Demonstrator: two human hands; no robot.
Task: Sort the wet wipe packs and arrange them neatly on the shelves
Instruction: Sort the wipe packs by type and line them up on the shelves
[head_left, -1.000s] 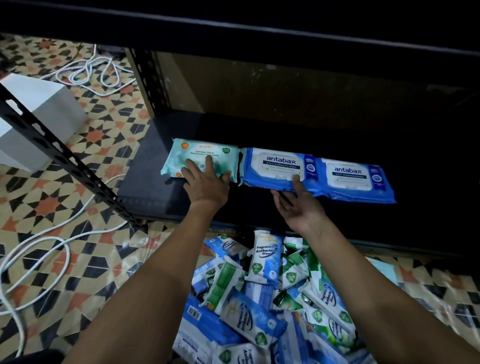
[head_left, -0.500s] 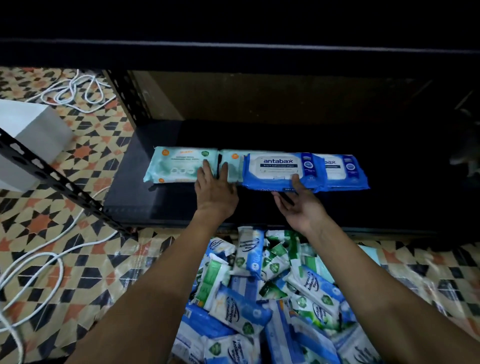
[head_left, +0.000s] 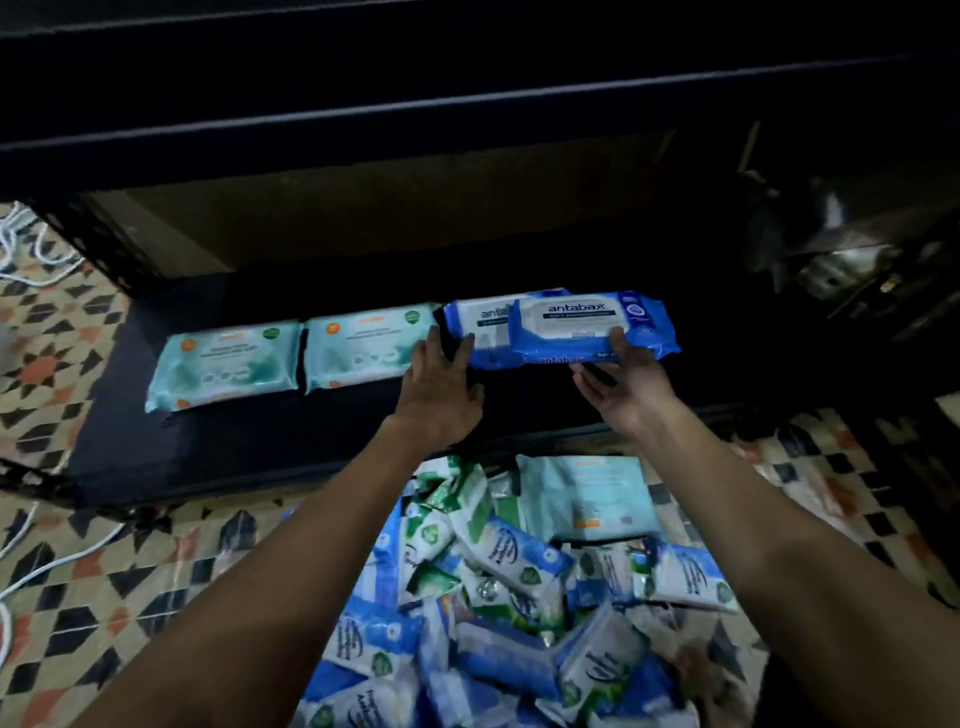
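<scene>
On the dark shelf (head_left: 218, 457) lie two pale green packs (head_left: 228, 364) at 10 o'clock and a blue pack (head_left: 475, 325) beside them. The right hand (head_left: 631, 387) holds a second blue pack (head_left: 587, 325), overlapping the first, thumb on top. The left hand (head_left: 441, 392) rests flat, fingers straight, touching the first blue pack. A pile of packs (head_left: 498, 597) lies on the floor at 6 o'clock.

A dark shelf (head_left: 218, 447) carries a row of packs: two teal packs (head_left: 228, 364) (head_left: 366, 345) lie flat side by side, and just right of them a blue pack (head_left: 480, 325) lies flat, partly covered by a second blue pack (head_left: 587, 325) overlapping its right side. In front of the shelf, the patterned tile floor (head_left: 93, 582) bears a loose heap of packs (head_left: 498, 597), and white cable (head_left: 31, 566) trails across the tiles left of the heap.
</scene>
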